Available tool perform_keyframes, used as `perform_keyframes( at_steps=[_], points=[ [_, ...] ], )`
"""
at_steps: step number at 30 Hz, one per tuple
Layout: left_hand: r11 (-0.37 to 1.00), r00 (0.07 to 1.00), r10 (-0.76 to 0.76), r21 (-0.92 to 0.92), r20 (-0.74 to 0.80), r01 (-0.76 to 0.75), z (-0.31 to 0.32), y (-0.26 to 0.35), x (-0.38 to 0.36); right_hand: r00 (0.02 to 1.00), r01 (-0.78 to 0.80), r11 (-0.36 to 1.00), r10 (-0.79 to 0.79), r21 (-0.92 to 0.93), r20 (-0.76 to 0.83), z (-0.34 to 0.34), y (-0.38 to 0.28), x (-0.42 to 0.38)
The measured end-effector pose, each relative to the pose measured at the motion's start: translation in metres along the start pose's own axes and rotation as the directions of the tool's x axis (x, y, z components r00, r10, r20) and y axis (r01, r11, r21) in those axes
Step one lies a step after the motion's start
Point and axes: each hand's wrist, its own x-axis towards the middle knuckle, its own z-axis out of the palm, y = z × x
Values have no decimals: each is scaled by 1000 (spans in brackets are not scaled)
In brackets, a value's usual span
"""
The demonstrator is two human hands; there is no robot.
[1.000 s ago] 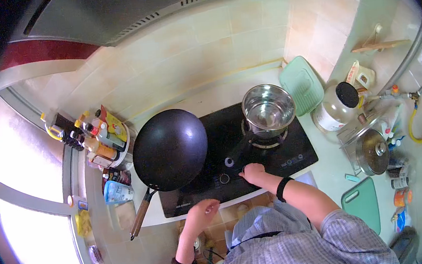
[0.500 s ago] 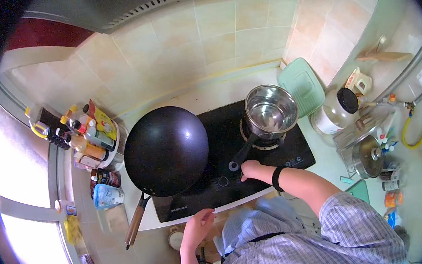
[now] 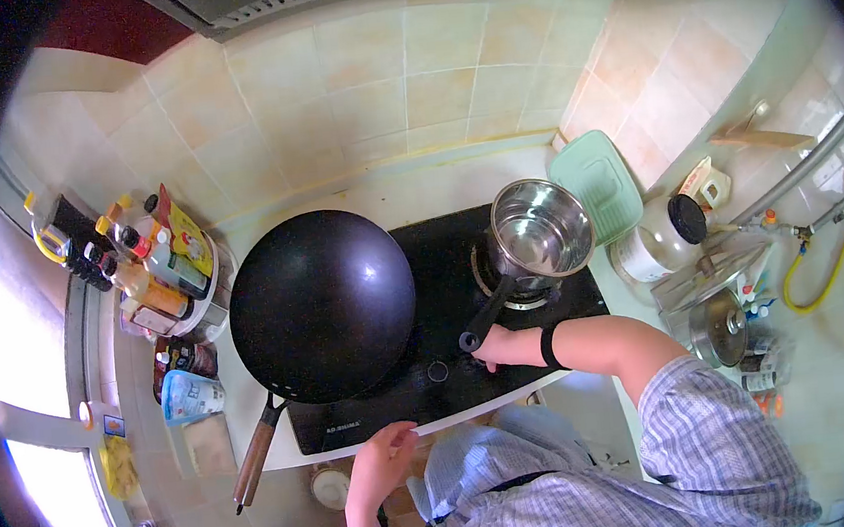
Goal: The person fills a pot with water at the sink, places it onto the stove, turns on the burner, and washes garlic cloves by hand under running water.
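A black wok (image 3: 322,305) with a wooden handle (image 3: 256,466) sits on the left side of the black cooktop (image 3: 455,405). On the right burner stands a steel saucepan (image 3: 542,230), its black handle pointing toward me. My right hand (image 3: 495,346) is at the front panel of the cooktop beside the tip of that handle, fingers bent down and closed; whatever they hold or touch is hidden under the hand. My left hand (image 3: 386,458) hangs before the counter's front edge with loosely curled fingers, apart from the wok, and nothing shows in it.
Bottles (image 3: 148,282) crowd a round holder at the left, with a blue-white bag (image 3: 192,395) nearer me. A green lid (image 3: 597,186) leans behind the saucepan. At the right are a black-capped jar (image 3: 645,250) and a glass-lidded pot (image 3: 717,329).
The view has shifted slightly, so the cooktop lies a little further left. My right hand stays at the control panel, its wrist turned a little. The wok and saucepan remain in place.
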Motion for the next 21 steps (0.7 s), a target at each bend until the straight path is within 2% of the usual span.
perform_keyframes(
  at_steps=[1,5,7,10,16,19,21],
  points=[
    [1000,1000,10,10,0,-10,-1,-1,0,1000,-23,998,23,57,9,-1,0,-1],
    [999,999,-6,32,45,5,-10,0,-4,988,145,965,-152,-218,-18,12,18,21],
    [1000,999,-16,8,49,16,-12,-10,-5,979,177,938,-198,-299,-39,12,18,22],
    [999,998,-32,-3,50,32,-14,-9,-6,989,147,952,-134,-268,66,9,16,20],
    [999,999,-15,-47,52,18,-13,-8,-4,987,150,948,-161,-282,-18,14,20,24],
    [999,999,-9,-45,54,11,-12,-6,-3,994,107,985,-111,-134,-22,8,15,16],
    [999,999,-9,-46,52,11,-12,-6,-4,990,129,977,-136,-171,-31,5,11,9]
  ],
)
